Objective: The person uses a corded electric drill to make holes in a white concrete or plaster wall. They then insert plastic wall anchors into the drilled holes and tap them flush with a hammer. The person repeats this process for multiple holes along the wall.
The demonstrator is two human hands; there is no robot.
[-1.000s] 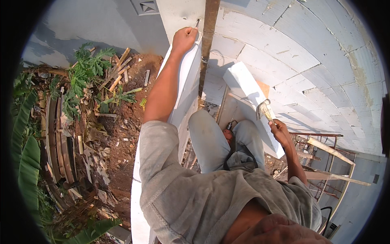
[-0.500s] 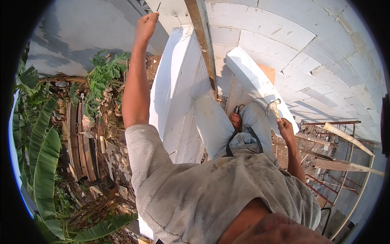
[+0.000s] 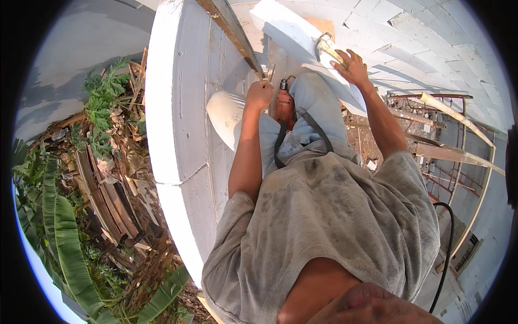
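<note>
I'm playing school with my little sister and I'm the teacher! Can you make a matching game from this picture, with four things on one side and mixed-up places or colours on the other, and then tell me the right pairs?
Things:
1. Hammer
2. Drill
3. Long leaf
4. Shirt

Places and colours:
A. Green, at the left side of the picture
B. Grey-brown with dark smudges
C. At the fingers of the right hand
D. Between the two trouser legs

Right pairs: 1-C, 2-D, 3-A, 4-B
</note>
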